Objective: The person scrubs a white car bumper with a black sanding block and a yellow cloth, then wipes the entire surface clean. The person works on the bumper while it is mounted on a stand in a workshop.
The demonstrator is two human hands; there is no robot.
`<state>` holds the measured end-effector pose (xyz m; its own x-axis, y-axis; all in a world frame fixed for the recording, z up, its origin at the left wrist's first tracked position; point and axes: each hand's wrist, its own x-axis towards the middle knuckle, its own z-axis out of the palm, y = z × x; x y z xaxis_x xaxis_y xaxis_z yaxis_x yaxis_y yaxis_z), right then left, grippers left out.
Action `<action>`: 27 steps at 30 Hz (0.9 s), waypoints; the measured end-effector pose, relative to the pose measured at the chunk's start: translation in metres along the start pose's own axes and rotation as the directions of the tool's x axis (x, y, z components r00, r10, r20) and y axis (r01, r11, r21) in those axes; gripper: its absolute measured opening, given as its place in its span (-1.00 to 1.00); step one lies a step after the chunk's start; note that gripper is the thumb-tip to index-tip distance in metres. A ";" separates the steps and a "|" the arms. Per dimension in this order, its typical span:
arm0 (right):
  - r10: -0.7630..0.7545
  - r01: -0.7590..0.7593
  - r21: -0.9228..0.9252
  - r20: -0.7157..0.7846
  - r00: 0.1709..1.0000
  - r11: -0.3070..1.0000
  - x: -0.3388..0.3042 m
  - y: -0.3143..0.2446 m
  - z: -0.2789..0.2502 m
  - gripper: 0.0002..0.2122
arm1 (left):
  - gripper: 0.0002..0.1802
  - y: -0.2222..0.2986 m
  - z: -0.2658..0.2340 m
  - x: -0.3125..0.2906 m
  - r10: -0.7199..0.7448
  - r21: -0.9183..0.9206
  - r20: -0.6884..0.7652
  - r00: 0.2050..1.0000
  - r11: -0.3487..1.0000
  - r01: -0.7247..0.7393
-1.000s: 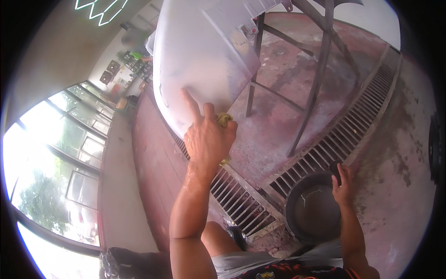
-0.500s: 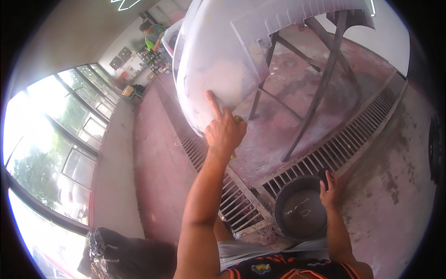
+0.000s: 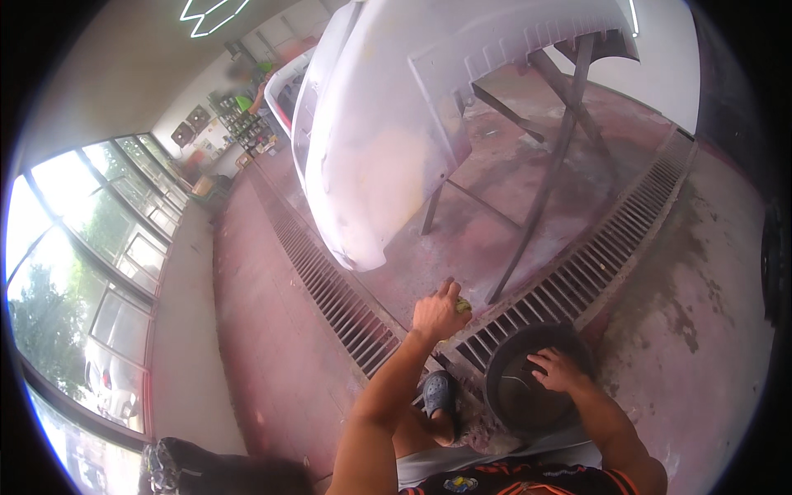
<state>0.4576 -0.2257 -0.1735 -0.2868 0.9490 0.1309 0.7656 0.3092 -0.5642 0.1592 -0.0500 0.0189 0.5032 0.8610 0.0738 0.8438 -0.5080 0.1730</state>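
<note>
A workshop with a worn, reddish floor [image 3: 256,330], its right side greyer and marked by dark stains [image 3: 697,243]. One slatted drain grate [image 3: 334,297] runs up the left-centre; another [image 3: 610,247] curves off to the right. Along the left, dark-framed windows [image 3: 97,183] show a leafy tree [image 3: 45,330] and a white car [image 3: 122,384]. At the far end, a person in green [image 3: 245,102] is near crowded shelves [image 3: 235,120]. White light tubes [image 3: 199,35] glow overhead. A bulky black bag-like object [image 3: 219,473] sits lower left.
</note>
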 end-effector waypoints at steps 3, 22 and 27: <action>0.392 -0.395 -0.081 0.412 0.823 0.915 -0.002 0.026 0.037 -0.52 | -0.30 -0.035 0.036 0.015 -0.423 -0.393 0.202 0.884 0.791 0.468; 0.457 -0.643 0.366 0.477 0.750 0.673 0.035 -0.063 -0.083 -0.53 | -0.40 -0.024 -0.041 0.045 -0.461 -0.862 -0.112 0.880 -0.396 -0.317; 0.049 0.042 0.376 -0.231 0.972 0.926 0.136 -0.159 -0.182 -0.48 | -0.35 -0.021 -0.062 0.038 -0.354 -0.753 -0.165 0.921 -0.557 -0.349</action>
<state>0.4012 -0.1347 0.0823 -0.1076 0.9516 0.2879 0.4800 0.3033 -0.8232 0.1487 -0.0050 0.0791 0.1337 0.9765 0.1689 -0.7864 0.0008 0.6177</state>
